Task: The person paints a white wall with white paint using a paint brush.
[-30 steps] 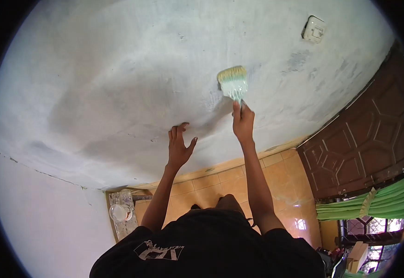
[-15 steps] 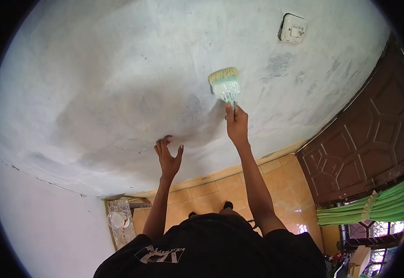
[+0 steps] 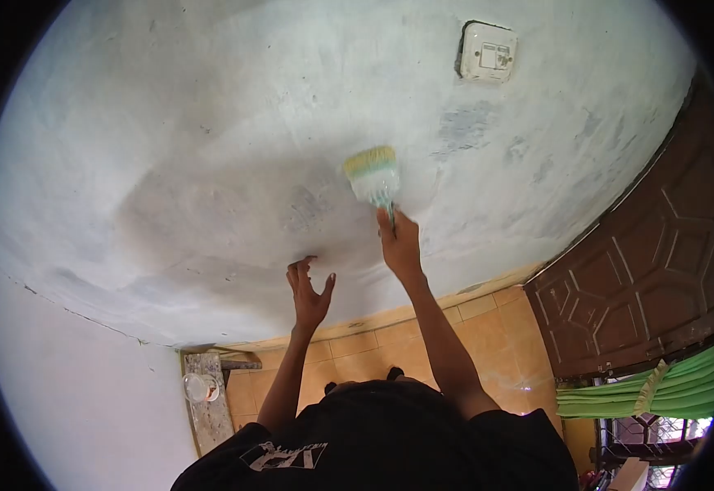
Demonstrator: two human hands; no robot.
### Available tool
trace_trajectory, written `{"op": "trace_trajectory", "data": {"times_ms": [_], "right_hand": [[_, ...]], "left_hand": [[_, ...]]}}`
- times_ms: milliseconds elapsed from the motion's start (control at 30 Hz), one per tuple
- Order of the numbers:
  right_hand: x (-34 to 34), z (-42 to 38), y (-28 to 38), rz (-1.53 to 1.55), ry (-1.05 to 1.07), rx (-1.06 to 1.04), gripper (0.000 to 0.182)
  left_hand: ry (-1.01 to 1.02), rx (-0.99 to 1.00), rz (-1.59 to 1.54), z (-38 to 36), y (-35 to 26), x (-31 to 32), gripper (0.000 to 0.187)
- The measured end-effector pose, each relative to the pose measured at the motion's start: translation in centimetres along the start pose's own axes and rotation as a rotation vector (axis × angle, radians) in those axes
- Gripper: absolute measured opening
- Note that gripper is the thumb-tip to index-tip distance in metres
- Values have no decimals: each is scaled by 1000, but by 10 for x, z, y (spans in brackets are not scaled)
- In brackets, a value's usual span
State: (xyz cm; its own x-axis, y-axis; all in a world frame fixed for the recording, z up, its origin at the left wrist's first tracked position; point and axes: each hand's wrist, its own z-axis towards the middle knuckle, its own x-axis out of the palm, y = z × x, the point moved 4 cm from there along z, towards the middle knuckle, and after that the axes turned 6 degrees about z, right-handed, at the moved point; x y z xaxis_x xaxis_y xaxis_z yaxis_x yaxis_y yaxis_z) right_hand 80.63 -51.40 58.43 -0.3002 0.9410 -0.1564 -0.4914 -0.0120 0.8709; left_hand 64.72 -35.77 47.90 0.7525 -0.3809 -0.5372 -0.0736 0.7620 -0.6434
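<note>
Paintbrush [image 3: 372, 173], bristles pressed flat to the grey wall [image 3: 210, 147], sits at 7 o'clock from the light switch [image 3: 488, 51]. Right hand [image 3: 399, 242] closes its grip round the handle from below; left hand [image 3: 309, 292], fingers spread and empty, braces against the wall.

I see a white switch [image 3: 488, 51], a brown door [image 3: 643, 270], a green curtain [image 3: 660, 389] and orange floor tiles [image 3: 488, 335].

Paintbrush [image 3: 372, 173]: wide flat type, pale bristles tipped yellowish, ferrule and handle coated in light green-white paint. Orientation: bristles up, handle down. Bristles lie against the grey plastered wall [image 3: 210, 164], below and left of the wall switch.
</note>
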Motion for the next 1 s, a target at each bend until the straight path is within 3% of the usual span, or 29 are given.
{"op": "trace_trajectory", "data": {"times_ms": [100, 300, 400, 633, 833, 1000], "right_hand": [[-12, -29, -12, 199, 32, 120, 43], [-77, 13, 6, 447, -80, 76, 41], [-103, 43, 32, 489, -106, 160, 41], [-121, 77, 41, 440, 9, 94, 40], [-109, 53, -9, 459, 45, 133, 44], [-121, 41, 24, 443, 35, 156, 43]], "left_hand": [[62, 13, -27, 1, -17, 13, 52], [186, -36, -189, 0, -39, 44, 51], [216, -47, -229, 0, -47, 59, 51], [293, -59, -220, 1, -65, 84, 52], [317, -79, -224, 4, -67, 91, 51], [306, -93, -199, 0, -69, 86, 51]]}}
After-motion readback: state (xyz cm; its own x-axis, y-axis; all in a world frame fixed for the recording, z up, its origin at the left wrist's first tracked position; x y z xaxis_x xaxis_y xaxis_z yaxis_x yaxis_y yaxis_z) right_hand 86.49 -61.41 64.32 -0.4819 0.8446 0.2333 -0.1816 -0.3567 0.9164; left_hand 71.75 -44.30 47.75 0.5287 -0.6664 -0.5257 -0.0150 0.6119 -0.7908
